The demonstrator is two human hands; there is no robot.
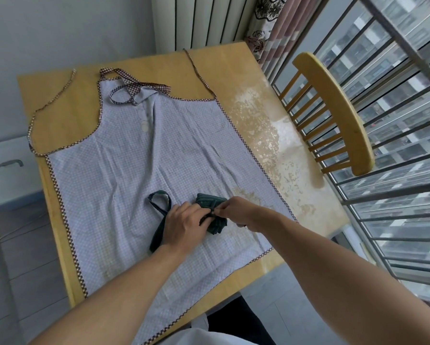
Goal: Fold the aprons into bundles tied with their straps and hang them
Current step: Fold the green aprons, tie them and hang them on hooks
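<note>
A pale blue checked apron (134,158) with brown checked trim lies flat on the wooden table (296,170), its neck loop and waist straps spread toward the far edge. On top of it, near me, sits a small dark green striped apron bundle (212,199). My left hand (184,226) grips the bundle's left side. A dark green strap loop (160,202) sticks out past that hand. My right hand (236,210) pinches a strap at the bundle's middle.
A wooden chair (333,115) stands at the table's right side, against a barred window railing (395,195). A white radiator (204,21) and a curtain are behind the table. A grey cabinet with a handle (8,165) stands to the left.
</note>
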